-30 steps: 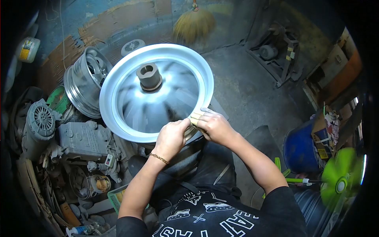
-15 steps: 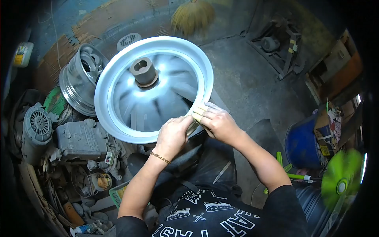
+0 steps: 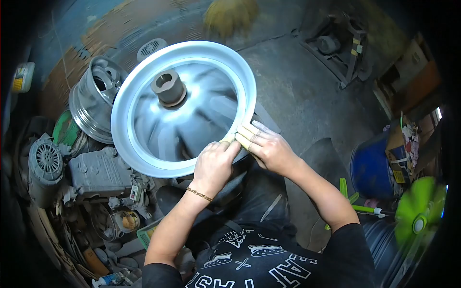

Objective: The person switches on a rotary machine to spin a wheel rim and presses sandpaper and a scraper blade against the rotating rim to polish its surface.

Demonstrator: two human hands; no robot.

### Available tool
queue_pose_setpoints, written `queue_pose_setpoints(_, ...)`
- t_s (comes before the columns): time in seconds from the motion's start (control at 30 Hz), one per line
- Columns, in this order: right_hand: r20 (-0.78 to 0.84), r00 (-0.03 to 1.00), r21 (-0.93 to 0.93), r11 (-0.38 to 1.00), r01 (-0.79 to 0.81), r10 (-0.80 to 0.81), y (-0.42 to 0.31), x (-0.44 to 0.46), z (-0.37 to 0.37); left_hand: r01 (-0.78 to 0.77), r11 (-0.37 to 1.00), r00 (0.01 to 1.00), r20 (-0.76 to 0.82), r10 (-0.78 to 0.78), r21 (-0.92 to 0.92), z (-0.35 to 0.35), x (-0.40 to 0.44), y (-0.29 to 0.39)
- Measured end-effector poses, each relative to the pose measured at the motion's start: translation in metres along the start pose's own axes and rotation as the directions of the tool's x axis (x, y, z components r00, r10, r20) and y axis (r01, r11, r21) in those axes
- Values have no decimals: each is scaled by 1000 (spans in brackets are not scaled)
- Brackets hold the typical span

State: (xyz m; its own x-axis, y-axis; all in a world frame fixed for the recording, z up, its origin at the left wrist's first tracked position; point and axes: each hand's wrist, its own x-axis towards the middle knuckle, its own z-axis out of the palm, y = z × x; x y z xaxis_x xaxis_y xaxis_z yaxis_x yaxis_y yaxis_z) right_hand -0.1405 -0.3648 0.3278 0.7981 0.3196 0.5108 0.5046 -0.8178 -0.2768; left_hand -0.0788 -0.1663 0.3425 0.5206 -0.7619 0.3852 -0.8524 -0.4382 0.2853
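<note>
A silver car wheel (image 3: 201, 125) faces me, its spokes smeared by spinning. From its centre sticks a brown metal nut (image 3: 168, 89). My left hand (image 3: 213, 163), with a gold bracelet at the wrist, is closed at the wheel's lower right edge. Beside it, my right hand (image 3: 270, 150) presses closed fingers against the same edge. Yellowish wrapping covers some fingers on both hands. The fingertips meet, and whatever they pinch is hidden beneath them.
Another silver wheel (image 3: 96, 98) leans at the left, near a dusty motor (image 3: 46, 156) and a grey metal housing (image 3: 101, 168). A blue drum (image 3: 367, 165) and a green fan (image 3: 418, 211) with blurred blades stand right. A metal frame (image 3: 341, 48) sits behind.
The view has shifted slightly. Both hands stay at the wheel's lower right edge, with the left fingers now closer against the right ones. The spokes remain blurred.
</note>
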Motion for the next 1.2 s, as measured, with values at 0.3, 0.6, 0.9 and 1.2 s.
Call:
queue_pose_setpoints(0.3,-33,999,-8,1000,-27,27,4,-17,9,-87,993,995,-38,90,78,7,8,7)
queue_pose_setpoints(0.6,-168,983,16,997,-73,75,7,-34,37,-179,973,983,-12,182,147,11,12,9)
queue_pose_setpoints(0.9,-326,923,157,975,-159,203,7,-34,53,-272,943,960,-12,279,190,22,22,5)
queue_pose_setpoints(1.2,-299,811,457,822,-340,502,6,-45,27,-257,965,963,-93,252,-46,8,43,8)
